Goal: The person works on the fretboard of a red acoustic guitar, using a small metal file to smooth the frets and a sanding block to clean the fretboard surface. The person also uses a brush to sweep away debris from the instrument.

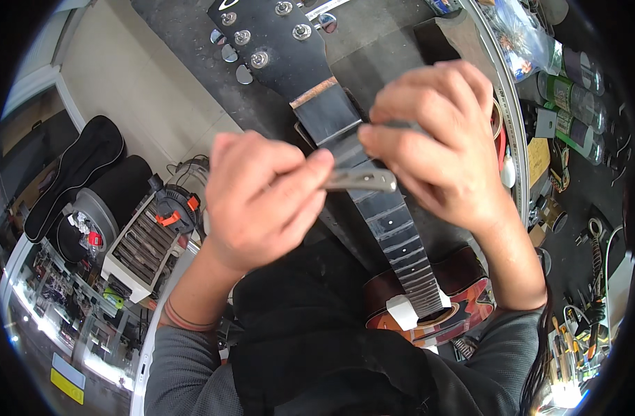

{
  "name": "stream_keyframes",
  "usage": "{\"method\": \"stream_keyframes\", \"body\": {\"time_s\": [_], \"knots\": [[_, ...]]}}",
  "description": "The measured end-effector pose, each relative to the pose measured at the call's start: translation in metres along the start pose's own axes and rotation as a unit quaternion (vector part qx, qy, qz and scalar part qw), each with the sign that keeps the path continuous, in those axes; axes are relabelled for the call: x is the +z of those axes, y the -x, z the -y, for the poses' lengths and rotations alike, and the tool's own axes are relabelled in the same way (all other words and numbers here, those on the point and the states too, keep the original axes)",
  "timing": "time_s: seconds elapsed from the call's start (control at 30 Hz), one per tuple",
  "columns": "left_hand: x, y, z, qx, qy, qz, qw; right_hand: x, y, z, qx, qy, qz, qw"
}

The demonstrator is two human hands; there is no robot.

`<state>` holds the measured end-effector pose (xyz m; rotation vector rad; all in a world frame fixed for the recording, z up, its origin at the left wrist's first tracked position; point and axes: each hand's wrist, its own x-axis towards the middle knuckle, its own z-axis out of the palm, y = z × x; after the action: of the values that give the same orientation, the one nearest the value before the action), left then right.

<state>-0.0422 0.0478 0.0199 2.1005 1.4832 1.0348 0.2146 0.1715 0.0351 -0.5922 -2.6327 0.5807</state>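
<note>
An acoustic guitar lies face up, its black headstock [282, 48] far and its reddish-brown body [463, 305] near me. My left hand [262, 197] is closed, pinching a slim grey riveted handle [366, 179], like a folding knife's, above the fretboard [400, 243]. Its blade, if any, is hidden. My right hand [439, 142] curls above the same neck, thumb and fingers pinched together; whatever lies between them I cannot make out. No strings show on the tuning posts. Pale bands cross the fretboard, and white paper [402, 312] sits by the soundhole.
A black guitar bag [74, 177] and a white slatted unit [140, 243] stand to the left, near a black-and-orange device [175, 206]. Plastic bottles [574, 135] lie at the right, with tools [584, 333] nearer me. A glass display case [81, 333] is at lower left.
</note>
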Motion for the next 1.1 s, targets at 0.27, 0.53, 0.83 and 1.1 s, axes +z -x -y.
{"method": "stream_keyframes", "body": {"time_s": [0.27,0.53,0.83,1.1], "knots": [[0.002,0.005,0.005,-0.056,0.043,-0.014,0.997,0.007,-0.009,0.0,-0.008,0.018,-0.005,1.0],[-0.003,0.013,0.0,-0.038,0.112,0.041,0.992,-0.002,0.009,0.014,-0.003,-0.01,0.025,1.0],[-0.001,0.015,0.013,0.013,0.011,-0.026,1.0,0.005,-0.007,0.013,0.0,0.008,0.013,1.0],[0.003,0.02,0.015,-0.044,0.052,-0.045,0.997,0.009,-0.015,0.014,-0.002,0.019,0.01,1.0]]}}
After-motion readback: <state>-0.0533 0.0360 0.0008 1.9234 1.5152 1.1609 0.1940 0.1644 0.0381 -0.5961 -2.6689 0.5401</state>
